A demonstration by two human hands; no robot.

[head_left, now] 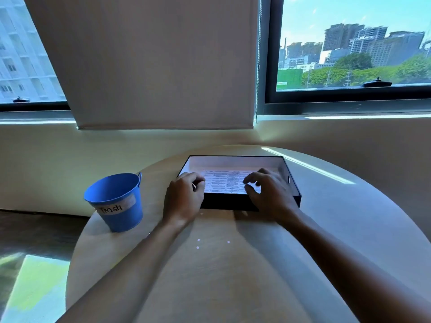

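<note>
A shallow black box (292, 183) with a white inside stands open at the far middle of the round table. A printed sheet of paper (225, 181) lies flat in it. My left hand (184, 199) reaches over the box's near left corner, its fingers curled at the sheet's left edge. Over the right part of the sheet sits my right hand (268, 194), with its fingertips bent down onto the paper and its thumb near the sheet's front edge. Whether either hand pinches the sheet is unclear.
A blue metal pail (116, 201) labelled "Trash" stands at the table's left edge (77, 257), a hand's width left of my left hand. Behind the table run a wall, a lowered roller blind (158, 66) and windows. Floor lies to the left.
</note>
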